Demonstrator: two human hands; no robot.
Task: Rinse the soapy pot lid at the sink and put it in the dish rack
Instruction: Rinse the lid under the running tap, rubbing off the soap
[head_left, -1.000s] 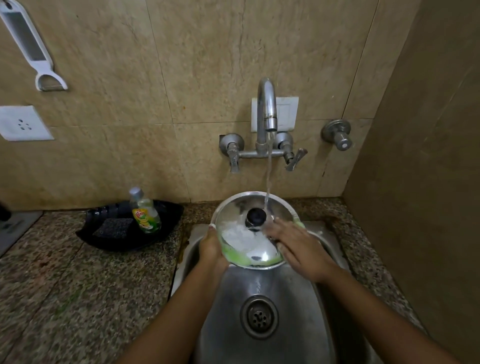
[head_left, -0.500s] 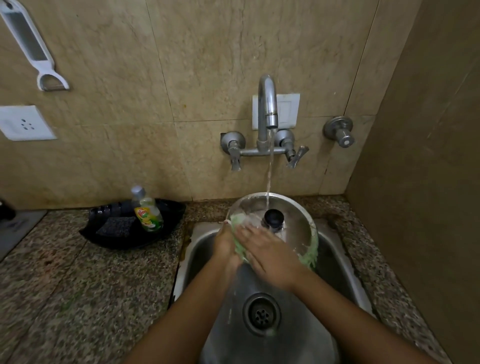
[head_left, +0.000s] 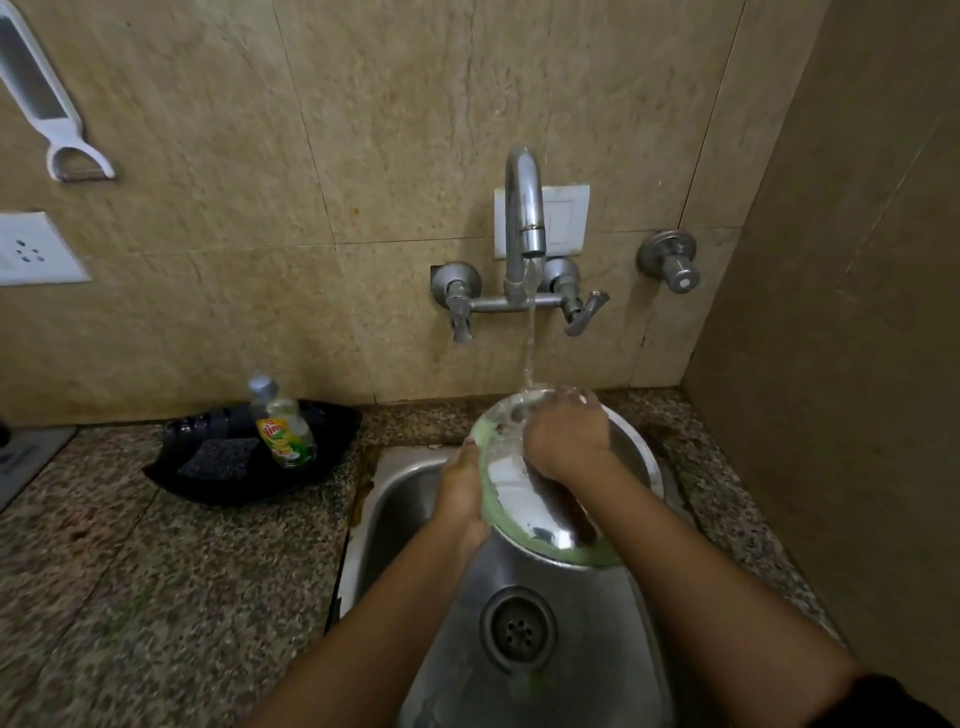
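**Lid tilted under the stream, held from its left edge**

While water from the tap (head_left: 523, 208) strikes its far edge, the pot lid (head_left: 524, 499) sits tilted over the sink (head_left: 415, 525). Left hand (head_left: 462, 493) clamps the lid's left rim. Right hand (head_left: 566, 436) lies flat across the upper face, fingers spread, rubbing rather than gripping. Green soap remains along the near rim, closest to the left hand; no dish rack is in view.

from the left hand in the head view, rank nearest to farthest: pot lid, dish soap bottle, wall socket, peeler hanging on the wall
From the left hand:
1. pot lid, held at its left edge, touching the hand.
2. dish soap bottle, to the left in the black tray.
3. wall socket, far left on the wall.
4. peeler, top left, above the socket.
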